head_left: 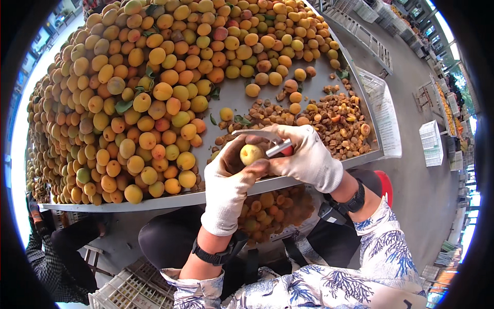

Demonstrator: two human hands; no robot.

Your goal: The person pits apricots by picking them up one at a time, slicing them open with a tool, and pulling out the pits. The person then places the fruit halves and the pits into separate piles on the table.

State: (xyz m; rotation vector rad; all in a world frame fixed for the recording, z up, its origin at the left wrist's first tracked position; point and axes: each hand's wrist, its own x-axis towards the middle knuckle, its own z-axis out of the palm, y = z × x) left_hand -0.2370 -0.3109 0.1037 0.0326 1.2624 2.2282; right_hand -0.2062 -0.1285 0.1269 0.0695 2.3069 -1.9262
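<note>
outdoors, under daylight, a big grey metal table (234, 98) stands in front of the person, and nearly all of it is covered by a high pile of apricots (139, 92), yellow and orange, with some green leaves between them. on the right part of the table lies a heap of brown pits (329, 121) with a few fruit pieces among them. below the near edge of the table, between the person's knees, a crate of cut apricots (272, 211) is seen. white plastic crates (432, 141) stand on the concrete floor at the right side.

both hands wear white cloth gloves and meet just over the near edge of the table. the left hand (231, 177) is closed around one pale yellow apricot (251, 154); thumb and fingers hold it from below and from the side, and its top is free. the right hand (309, 154) is closed on a small knife (272, 144) with a red handle. the handle comes out of the fist toward the left, and the blade points to the upper left, so the long axis of the knife goes almost level from right to left. the apricot lies directly left of the right hand, touching or almost touching the knife near the blade base; i cannot tell if the edge is already inside the fruit. the right hand is the nearer one to the pits.
</note>
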